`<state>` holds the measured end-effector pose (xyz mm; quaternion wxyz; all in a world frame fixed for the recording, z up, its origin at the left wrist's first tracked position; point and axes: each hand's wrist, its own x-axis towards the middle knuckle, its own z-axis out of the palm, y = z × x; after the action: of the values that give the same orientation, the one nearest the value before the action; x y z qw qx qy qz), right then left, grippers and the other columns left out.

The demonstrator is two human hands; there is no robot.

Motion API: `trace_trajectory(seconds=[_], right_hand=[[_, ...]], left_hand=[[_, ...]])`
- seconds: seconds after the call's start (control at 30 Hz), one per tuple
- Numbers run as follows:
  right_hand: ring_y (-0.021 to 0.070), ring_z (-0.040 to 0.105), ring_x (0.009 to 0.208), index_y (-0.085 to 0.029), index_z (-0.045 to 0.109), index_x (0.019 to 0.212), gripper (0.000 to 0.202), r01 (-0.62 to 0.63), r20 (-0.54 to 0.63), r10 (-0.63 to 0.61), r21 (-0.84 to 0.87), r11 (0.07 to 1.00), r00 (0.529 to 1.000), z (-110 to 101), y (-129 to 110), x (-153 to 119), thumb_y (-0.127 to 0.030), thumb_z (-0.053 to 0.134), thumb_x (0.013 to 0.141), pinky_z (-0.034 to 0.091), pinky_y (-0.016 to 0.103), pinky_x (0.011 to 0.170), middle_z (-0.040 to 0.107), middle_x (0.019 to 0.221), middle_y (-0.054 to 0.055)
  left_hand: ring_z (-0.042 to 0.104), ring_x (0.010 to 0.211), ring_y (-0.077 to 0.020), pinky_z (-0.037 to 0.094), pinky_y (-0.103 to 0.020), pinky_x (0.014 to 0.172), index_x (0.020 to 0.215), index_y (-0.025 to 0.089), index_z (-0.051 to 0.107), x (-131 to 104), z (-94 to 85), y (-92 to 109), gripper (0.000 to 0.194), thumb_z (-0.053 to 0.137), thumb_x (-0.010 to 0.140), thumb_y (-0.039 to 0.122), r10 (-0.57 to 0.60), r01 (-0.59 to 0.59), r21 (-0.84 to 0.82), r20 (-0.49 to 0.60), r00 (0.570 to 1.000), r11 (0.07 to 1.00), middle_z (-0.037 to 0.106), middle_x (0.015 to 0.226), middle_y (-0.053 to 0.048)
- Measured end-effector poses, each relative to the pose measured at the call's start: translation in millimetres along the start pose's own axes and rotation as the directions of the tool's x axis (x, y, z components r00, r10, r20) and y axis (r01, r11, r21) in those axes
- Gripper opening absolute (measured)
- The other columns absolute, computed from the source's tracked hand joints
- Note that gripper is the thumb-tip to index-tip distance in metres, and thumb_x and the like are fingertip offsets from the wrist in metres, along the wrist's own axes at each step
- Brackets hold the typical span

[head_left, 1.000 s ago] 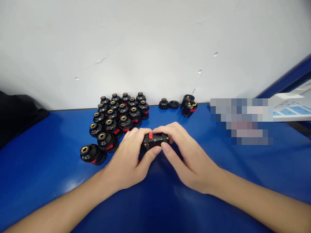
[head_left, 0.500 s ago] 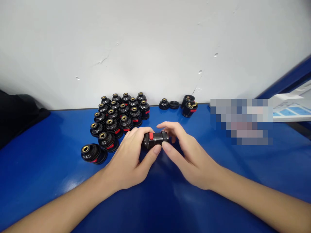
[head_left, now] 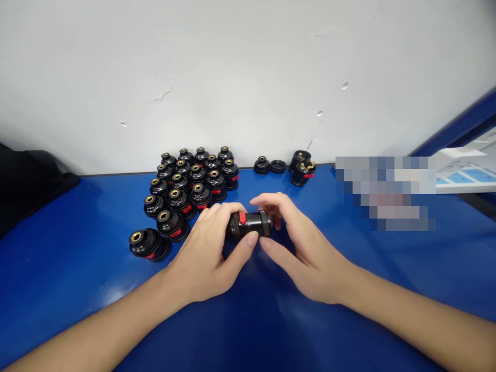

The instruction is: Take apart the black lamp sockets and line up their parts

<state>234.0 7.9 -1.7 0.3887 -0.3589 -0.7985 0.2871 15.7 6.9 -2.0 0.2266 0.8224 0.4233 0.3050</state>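
A black lamp holder (head_left: 251, 223) with a red switch tab lies on its side in my left hand (head_left: 211, 243), whose fingers and thumb are wrapped round its left part. A ridged black ring (head_left: 265, 223) circles its right end. My right hand (head_left: 300, 243) is curved about that end, thumb and forefinger spread apart. The thumb tip is just below the ring, with a small gap; the far fingers are partly hidden behind the lamp holder, so contact there cannot be made out.
Several assembled lamp holders (head_left: 179, 201) with brass threaded tops stand in rows on the blue table (head_left: 248, 330). Against the white wall are a black cap (head_left: 262, 165), a loose ring (head_left: 278, 166) and two open bodies (head_left: 300, 174) with brass contacts. Dark cloth (head_left: 31, 191) lies left.
My right thumb has come off the ring and moved slightly down. More of the ring and the lamp holder's right end shows. My left hand keeps its grip.
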Motion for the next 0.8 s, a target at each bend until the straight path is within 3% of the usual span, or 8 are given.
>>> trace_trajectory(seconds=[0.07, 0.2, 0.37, 0.5, 0.67, 0.8], right_hand=[[0.0218, 0.065, 0.094, -0.021, 0.050, 0.135, 0.030, -0.018, -0.005, 0.018, -0.009, 1.000, 1.000, 0.4, 0.1, 0.8, -0.034, 0.054, 0.108, 0.054, 0.038, 0.083, 0.065, 0.109, 0.007], [0.0172, 0.059, 0.071, -0.023, 0.051, 0.132, 0.024, -0.161, 0.058, 0.160, 0.010, 0.987, 0.985, 0.4, 0.2, 2.0, -0.036, 0.038, 0.116, 0.048, 0.034, 0.068, 0.060, 0.084, -0.002], [0.0213, 0.063, 0.093, -0.019, 0.047, 0.140, 0.037, -0.055, 0.011, 0.054, 0.015, 0.998, 0.998, -1.2, 0.2, 1.0, -0.036, 0.053, 0.108, 0.053, 0.038, 0.081, 0.064, 0.108, 0.007], [0.0167, 0.055, 0.067, -0.022, 0.049, 0.135, 0.027, -0.181, 0.082, 0.178, 0.027, 0.983, 0.981, -1.3, -2.1, 1.2, -0.038, 0.038, 0.116, 0.045, 0.034, 0.065, 0.059, 0.081, -0.003], [0.0196, 0.062, 0.088, -0.019, 0.046, 0.140, 0.037, -0.072, 0.031, 0.071, 0.030, 0.997, 0.997, -1.6, -1.5, 1.5, -0.037, 0.053, 0.108, 0.052, 0.036, 0.078, 0.062, 0.101, 0.004], [0.0164, 0.056, 0.067, -0.022, 0.048, 0.135, 0.027, -0.184, 0.084, 0.179, 0.054, 0.981, 0.980, -1.6, -1.0, 2.1, -0.038, 0.039, 0.115, 0.046, 0.033, 0.065, 0.058, 0.081, -0.003]], left_hand=[[0.057, 0.092, -0.0223, 0.045, -0.040, 0.083, 0.125, 0.025, 0.054, 0.3, -0.1, 0.5, 0.021, 0.056, 0.109, 0.038, 0.001, -0.001, 0.007, 0.005, 1.000, 1.000, 0.065, 0.107, -0.003], [0.057, 0.091, -0.0225, 0.044, -0.040, 0.082, 0.123, 0.025, 0.054, 0.5, -0.5, 1.9, 0.019, 0.056, 0.109, 0.037, 0.021, -0.021, 0.023, 0.011, 1.000, 1.000, 0.065, 0.106, -0.003], [0.057, 0.090, -0.0223, 0.043, -0.040, 0.081, 0.121, 0.025, 0.055, -0.7, -1.8, 3.0, 0.018, 0.054, 0.109, 0.038, 0.009, -0.009, 0.016, 0.018, 1.000, 1.000, 0.065, 0.105, -0.003], [0.057, 0.090, -0.0228, 0.044, -0.040, 0.082, 0.121, 0.024, 0.055, -1.0, -2.0, 2.7, 0.018, 0.055, 0.109, 0.037, 0.010, -0.010, 0.021, 0.014, 1.000, 1.000, 0.065, 0.105, -0.003], [0.057, 0.090, -0.0224, 0.044, -0.040, 0.082, 0.122, 0.024, 0.055, -0.6, -1.4, 2.5, 0.019, 0.053, 0.110, 0.038, -0.001, 0.001, 0.009, 0.018, 1.000, 1.000, 0.065, 0.105, -0.003], [0.057, 0.090, -0.0225, 0.044, -0.041, 0.083, 0.124, 0.024, 0.054, -0.3, -1.5, 2.4, 0.020, 0.053, 0.109, 0.038, 0.005, -0.005, 0.012, 0.023, 1.000, 1.000, 0.065, 0.106, -0.004]])
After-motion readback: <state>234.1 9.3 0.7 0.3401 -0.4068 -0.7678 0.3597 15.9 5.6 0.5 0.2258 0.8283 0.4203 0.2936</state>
